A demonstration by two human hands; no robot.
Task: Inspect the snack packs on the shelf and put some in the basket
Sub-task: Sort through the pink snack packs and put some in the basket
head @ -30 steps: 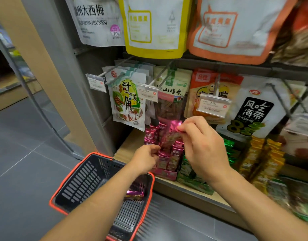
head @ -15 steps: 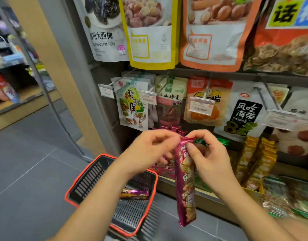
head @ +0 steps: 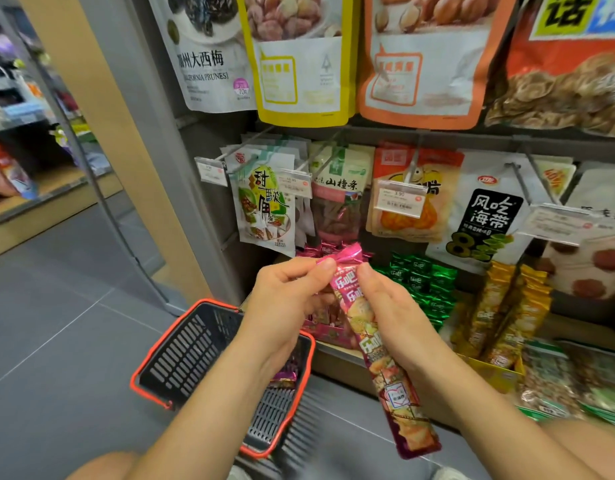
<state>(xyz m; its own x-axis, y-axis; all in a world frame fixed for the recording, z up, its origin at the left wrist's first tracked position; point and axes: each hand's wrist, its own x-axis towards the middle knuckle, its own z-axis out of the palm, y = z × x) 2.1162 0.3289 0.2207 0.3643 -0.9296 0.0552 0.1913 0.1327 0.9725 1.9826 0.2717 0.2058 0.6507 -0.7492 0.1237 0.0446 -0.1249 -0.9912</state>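
The pink pack (head: pixel 385 358) is hanging lengthwise, top end up, bottom end slanting down-right, in front of the shelf (head: pixel 337 358). Left hand (head: pixel 285 299) and right hand (head: pixel 389 310) are pinching its top between them, right of the basket (head: pixel 195 344).

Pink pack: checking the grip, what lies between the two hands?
Head view: the pink pack, its crimped top pinched by the left hand and right hand.

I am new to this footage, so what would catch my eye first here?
A long pink pack hangs in the centre, its top pinched by the left hand and the right hand. A black basket with a red rim sits below left. Above, a yellow bag and an orange bag hang large.
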